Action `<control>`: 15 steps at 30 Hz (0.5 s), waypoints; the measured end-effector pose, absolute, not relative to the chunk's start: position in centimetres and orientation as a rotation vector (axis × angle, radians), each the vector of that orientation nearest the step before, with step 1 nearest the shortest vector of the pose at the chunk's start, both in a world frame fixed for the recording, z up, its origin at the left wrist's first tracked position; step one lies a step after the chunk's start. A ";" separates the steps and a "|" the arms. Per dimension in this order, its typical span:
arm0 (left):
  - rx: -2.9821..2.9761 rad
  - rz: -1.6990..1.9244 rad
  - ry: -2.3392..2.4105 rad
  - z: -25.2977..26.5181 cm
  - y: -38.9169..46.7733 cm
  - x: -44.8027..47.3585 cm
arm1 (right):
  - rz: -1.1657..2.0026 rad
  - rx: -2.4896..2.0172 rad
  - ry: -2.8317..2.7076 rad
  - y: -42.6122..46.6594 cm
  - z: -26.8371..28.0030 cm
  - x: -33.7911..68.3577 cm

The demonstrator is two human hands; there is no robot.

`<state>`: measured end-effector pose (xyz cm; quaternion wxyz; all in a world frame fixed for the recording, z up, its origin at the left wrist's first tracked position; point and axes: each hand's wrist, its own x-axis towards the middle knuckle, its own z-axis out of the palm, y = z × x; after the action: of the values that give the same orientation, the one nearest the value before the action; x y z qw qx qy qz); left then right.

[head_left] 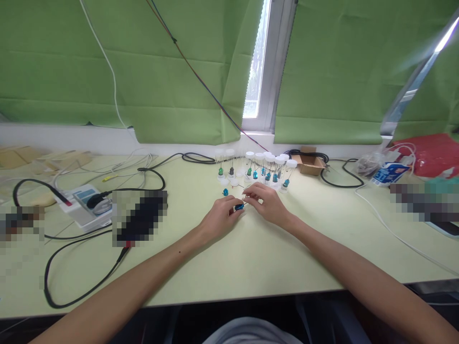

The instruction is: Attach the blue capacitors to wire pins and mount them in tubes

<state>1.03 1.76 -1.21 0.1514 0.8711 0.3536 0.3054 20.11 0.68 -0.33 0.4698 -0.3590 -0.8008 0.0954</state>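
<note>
My left hand rests on the table with thumb and fingers closed around a small shiny blue piece. Just to its right, my right hand is pinched on what looks like a thin stick, whose end meets the blue piece. Fingertips cover most of the stick. Beyond my left hand, another blue piece sits loose on the table. Behind both hands stand several clear white-capped vials, holding small blue, green or dark pieces on thin rods. A white cap lies before them.
To the left are a white power strip, a dark blurred device and looping black cables. An open cardboard box stands behind the vials. Farther right lie a blue-and-white packet and a red bag.
</note>
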 end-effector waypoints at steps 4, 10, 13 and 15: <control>2.429 0.908 1.002 -1.2 1.7 1.1 | 0.234 -0.851 -1.936 0.6 -0.4 20.0; 2.256 0.974 0.974 -1.4 1.8 1.2 | 0.256 -0.842 -1.892 0.4 -0.2 20.0; 2.165 1.019 0.966 -1.5 1.9 1.2 | 0.272 -0.837 -1.877 0.3 -0.1 19.9; 2.097 1.042 0.966 -1.6 2.0 1.3 | 0.283 -0.834 -1.869 0.3 -0.1 19.9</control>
<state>1.26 1.96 -1.55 0.2994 0.7898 0.3639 0.3926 19.91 0.32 -0.06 0.5125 -0.3465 -0.7768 0.1176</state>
